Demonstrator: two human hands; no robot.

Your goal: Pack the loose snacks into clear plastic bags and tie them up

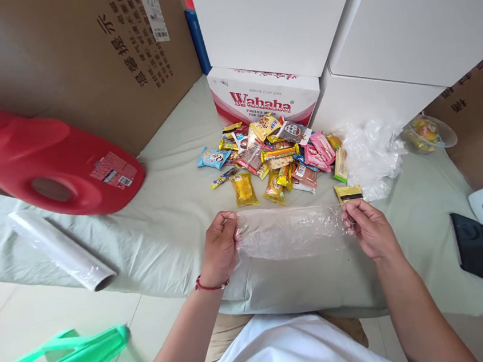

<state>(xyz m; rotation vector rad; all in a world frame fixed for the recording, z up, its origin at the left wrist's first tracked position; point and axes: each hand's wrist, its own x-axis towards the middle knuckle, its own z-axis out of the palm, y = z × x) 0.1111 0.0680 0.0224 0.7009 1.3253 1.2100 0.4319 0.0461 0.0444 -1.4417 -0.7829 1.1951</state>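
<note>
Left hand [220, 246] and right hand [369, 228] pinched closed, held apart.

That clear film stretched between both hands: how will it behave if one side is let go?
The clear film, wrinkled between left hand and right hand, is probably floppy, very light, and likely to cling to itself. Its thin, see-through look suggests it tears easily.

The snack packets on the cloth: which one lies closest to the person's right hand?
The gold-and-black packet. It lies apart from the snack pile, just above the right hand, at the corner of the stretched plastic film.
</note>
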